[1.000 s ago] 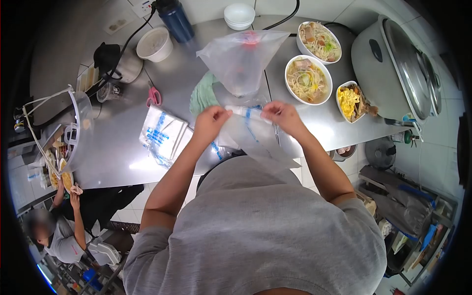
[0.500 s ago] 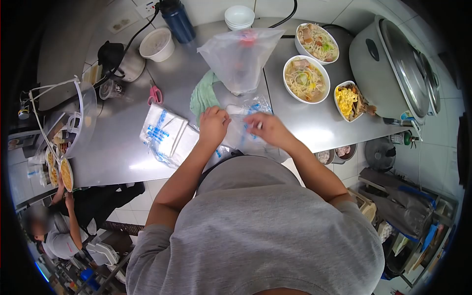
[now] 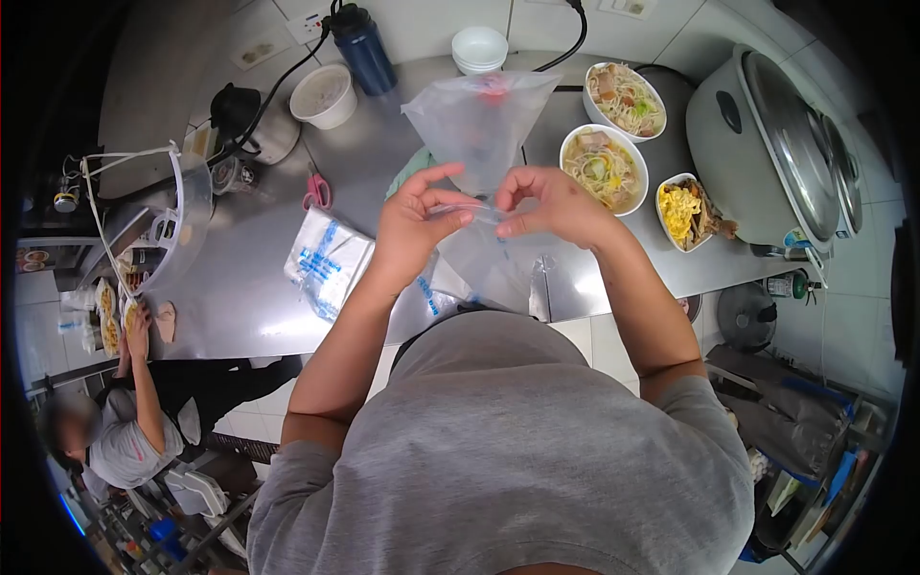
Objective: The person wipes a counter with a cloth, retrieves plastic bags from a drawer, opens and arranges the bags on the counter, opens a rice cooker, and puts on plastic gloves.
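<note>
Plastic, thin and see-through: in the head view, held a clear bag (image 3: 487,251) over the near part of the table (image 3: 220,297), before the waist, between left hand (image 3: 407,222) and right hand (image 3: 561,206). Gripped its edge with the left hand, thumb and fingers drawn together, forefinger raised clear. Had the right hand half closed at the other end of that edge; could not tell whether pinching the film or only touching it. Had both hands about equally near, one to each side. Spread the edge crosswise from hand to hand, with the film dropping toward the waist; could not settle the long axis for certain.

Had a cloudy bag (image 3: 479,134) just beyond the fingertips; could not name what showed red there. Hid part of a green cloth (image 3: 412,167) behind the left hand. Had a white packet (image 3: 331,261) beside the left forearm. Lost the clear bag's lower end against shiny steel.
</note>
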Action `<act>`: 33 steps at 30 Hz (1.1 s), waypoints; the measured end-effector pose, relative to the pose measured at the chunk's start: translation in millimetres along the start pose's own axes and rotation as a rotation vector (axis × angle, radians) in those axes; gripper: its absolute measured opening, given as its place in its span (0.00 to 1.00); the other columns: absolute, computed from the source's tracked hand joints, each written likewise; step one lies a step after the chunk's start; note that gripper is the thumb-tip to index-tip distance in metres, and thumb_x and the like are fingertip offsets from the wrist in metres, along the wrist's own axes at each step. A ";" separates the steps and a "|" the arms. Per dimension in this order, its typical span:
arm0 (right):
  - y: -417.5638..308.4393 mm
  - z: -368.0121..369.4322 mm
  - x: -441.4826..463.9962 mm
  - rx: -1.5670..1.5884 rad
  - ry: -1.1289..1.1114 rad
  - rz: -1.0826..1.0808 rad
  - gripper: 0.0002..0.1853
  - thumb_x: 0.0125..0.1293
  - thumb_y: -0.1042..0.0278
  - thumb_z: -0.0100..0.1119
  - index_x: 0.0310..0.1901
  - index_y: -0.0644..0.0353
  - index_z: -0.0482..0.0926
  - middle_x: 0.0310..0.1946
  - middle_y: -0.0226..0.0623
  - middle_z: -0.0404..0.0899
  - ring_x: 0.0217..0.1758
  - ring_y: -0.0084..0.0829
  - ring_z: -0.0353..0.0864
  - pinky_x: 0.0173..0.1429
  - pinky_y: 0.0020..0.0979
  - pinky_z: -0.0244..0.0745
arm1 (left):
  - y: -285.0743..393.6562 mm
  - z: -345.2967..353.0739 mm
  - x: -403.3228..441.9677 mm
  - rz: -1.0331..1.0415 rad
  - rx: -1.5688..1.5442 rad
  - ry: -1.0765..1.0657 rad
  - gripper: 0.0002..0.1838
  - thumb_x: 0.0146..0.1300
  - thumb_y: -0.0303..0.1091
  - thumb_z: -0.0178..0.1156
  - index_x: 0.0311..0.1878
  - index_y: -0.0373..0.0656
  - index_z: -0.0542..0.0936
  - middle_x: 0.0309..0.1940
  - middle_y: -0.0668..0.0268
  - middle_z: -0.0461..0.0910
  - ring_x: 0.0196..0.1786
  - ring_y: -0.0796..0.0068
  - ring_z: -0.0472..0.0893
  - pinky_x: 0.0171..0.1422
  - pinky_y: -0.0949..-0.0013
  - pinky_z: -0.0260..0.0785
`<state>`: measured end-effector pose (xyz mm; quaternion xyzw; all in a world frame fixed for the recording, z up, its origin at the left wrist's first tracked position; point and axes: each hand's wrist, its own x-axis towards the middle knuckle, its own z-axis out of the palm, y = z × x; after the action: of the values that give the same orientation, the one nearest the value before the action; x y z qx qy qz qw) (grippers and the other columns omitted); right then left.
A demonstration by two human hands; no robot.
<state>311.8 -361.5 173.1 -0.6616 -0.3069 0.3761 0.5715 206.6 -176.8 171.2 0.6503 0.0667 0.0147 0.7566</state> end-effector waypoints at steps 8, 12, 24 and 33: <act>-14.2 -5.7 -5.8 -0.081 -0.019 0.087 0.13 0.48 0.66 0.71 0.32 0.62 0.79 0.27 0.28 0.77 0.31 0.20 0.73 0.38 0.23 0.68 | 15.9 15.2 2.7 0.192 0.371 -0.105 0.33 0.49 0.23 0.67 0.61 0.44 0.69 0.32 0.66 0.83 0.39 0.82 0.79 0.47 0.76 0.69; -30.5 -0.1 -18.9 -0.208 0.093 0.058 0.08 0.52 0.67 0.68 0.28 0.61 0.80 0.25 0.27 0.78 0.30 0.19 0.72 0.37 0.22 0.67 | 20.0 19.6 0.9 0.154 0.264 -0.032 0.25 0.52 0.24 0.66 0.56 0.41 0.73 0.26 0.71 0.80 0.32 0.84 0.77 0.43 0.78 0.68; -30.7 -11.3 -26.2 0.566 -0.098 -0.175 0.06 0.59 0.69 0.61 0.33 0.63 0.78 0.31 0.33 0.79 0.34 0.24 0.77 0.43 0.25 0.70 | 31.5 -23.0 21.3 0.062 -0.634 -0.381 0.13 0.64 0.39 0.53 0.27 0.42 0.74 0.30 0.64 0.78 0.35 0.71 0.77 0.45 0.64 0.69; -62.5 -35.5 9.9 1.018 0.311 -0.251 0.14 0.64 0.65 0.55 0.48 0.62 0.71 0.36 0.33 0.76 0.41 0.30 0.77 0.48 0.32 0.73 | 93.8 -28.4 48.2 -0.233 -0.890 -0.189 0.11 0.66 0.35 0.52 0.46 0.39 0.75 0.34 0.66 0.77 0.40 0.66 0.79 0.54 0.58 0.71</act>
<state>348.7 -362.0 235.6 -0.3076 -0.0744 0.3036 0.8987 257.0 -129.2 255.6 0.2494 0.0575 -0.1024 0.9612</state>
